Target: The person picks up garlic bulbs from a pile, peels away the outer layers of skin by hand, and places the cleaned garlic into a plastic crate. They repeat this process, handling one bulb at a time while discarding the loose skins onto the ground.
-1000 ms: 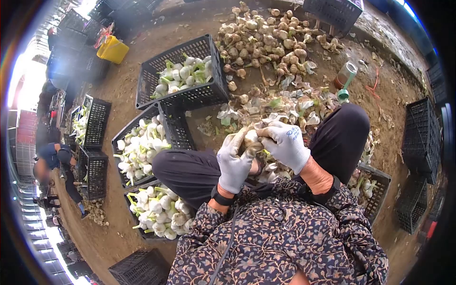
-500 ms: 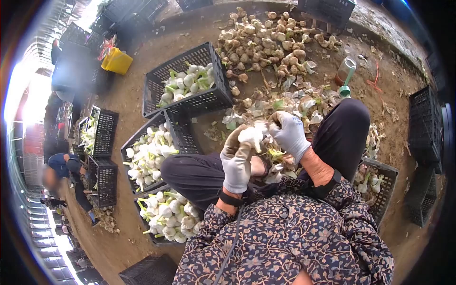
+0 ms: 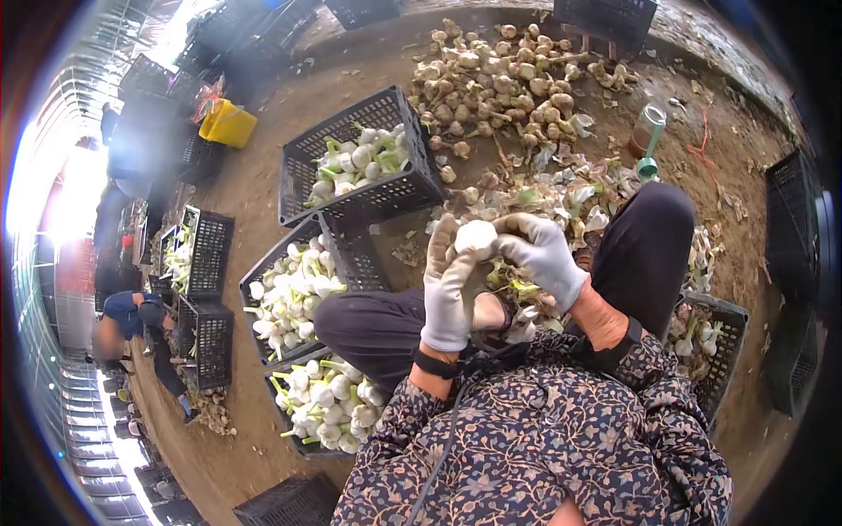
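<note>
A peeled white garlic bulb (image 3: 475,238) is held up between my two gloved hands, above my lap. My left hand (image 3: 449,280), in a stained grey-white work glove, grips the bulb from the left side. On the bulb's right edge, the closed fingers of my right hand (image 3: 545,256) touch it; the fingertips are partly hidden. Loose papery garlic skins (image 3: 526,294) lie below the hands, between my legs. Beyond them is a pile of unpeeled garlic bulbs (image 3: 500,83) on the dirt floor.
Black crates of white garlic stand on my left: one farther off (image 3: 360,197), one nearer (image 3: 254,289), one beside my knee (image 3: 303,447). Another crate (image 3: 724,351) sits at my right. A jar with a green handle (image 3: 647,131), a yellow container (image 3: 228,124) and a person (image 3: 132,320) are farther away.
The garlic bulb has turned in my hands and now shows its round white side. My right fingers have come onto its edge. The whole view has shifted slightly.
</note>
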Action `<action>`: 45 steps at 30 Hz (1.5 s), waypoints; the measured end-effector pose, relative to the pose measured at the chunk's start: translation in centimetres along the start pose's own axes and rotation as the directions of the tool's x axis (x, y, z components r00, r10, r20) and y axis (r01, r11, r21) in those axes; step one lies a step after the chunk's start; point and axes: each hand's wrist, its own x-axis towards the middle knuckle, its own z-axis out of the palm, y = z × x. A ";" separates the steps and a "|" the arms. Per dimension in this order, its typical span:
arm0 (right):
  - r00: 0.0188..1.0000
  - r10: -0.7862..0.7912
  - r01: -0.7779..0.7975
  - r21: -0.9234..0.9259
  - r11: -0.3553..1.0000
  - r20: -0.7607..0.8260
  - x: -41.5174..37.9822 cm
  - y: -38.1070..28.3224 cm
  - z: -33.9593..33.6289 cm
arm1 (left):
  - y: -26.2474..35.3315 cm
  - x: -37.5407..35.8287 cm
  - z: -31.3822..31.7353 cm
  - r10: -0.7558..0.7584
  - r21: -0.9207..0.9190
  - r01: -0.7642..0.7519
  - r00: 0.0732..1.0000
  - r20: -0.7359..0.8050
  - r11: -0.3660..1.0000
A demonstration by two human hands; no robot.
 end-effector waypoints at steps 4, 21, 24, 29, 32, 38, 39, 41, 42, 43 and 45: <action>0.993 0.115 -0.115 0.079 0.990 0.009 0.5 -0.5 -1.0 | 0.5 0.0 0.2 -0.136 0.203 0.134 0.991 -0.003 0.970; 0.954 -0.300 0.213 -0.645 0.734 -0.027 -0.5 -0.4 0.5 | -2.3 -0.6 -1.7 0.393 0.826 -0.288 0.915 0.088 0.485; 0.958 -0.281 0.182 -0.627 0.758 -0.062 -0.2 0.6 0.6 | -3.0 -0.5 -1.9 0.428 0.664 -0.376 0.899 0.093 0.646; 0.981 -0.148 0.017 -0.707 0.707 -0.125 0.6 2.4 -1.0 | -2.4 -0.3 -0.6 0.300 0.406 -0.293 0.953 0.050 0.866; 0.973 -0.204 0.051 -0.765 0.642 -0.107 0.2 1.8 -1.3 | -2.3 -0.6 -0.1 0.137 0.123 -0.130 0.989 -0.056 0.984; 0.970 -0.211 0.033 -0.800 0.600 -0.118 0.2 1.8 -1.4 | -1.1 -0.9 -1.3 -0.080 -0.135 0.078 0.997 -0.015 0.988; 0.967 -0.236 0.093 -0.735 0.672 -0.093 0.0 1.2 -1.2 | -0.9 -0.8 -1.1 -0.037 -0.115 0.034 0.999 -0.026 0.993; 0.932 -0.353 0.257 -0.545 0.798 -0.078 -0.3 -0.1 -0.3 | -0.5 -0.9 -0.4 0.033 -0.123 -0.038 0.999 -0.041 0.992; 0.931 -0.361 0.283 -0.522 0.805 -0.052 -0.5 -0.7 0.1 | -0.6 -0.8 -0.3 0.079 -0.049 -0.083 0.994 -0.075 0.995; 0.930 -0.367 0.305 -0.498 0.812 -0.030 -0.9 -1.3 0.4 | -0.9 -0.7 -0.2 0.123 0.027 -0.120 0.987 -0.105 0.992; 0.922 -0.383 0.319 -0.464 0.826 -0.049 -1.4 -2.7 1.3 | -1.6 -0.8 -0.4 0.212 0.096 -0.203 0.972 -0.101 0.975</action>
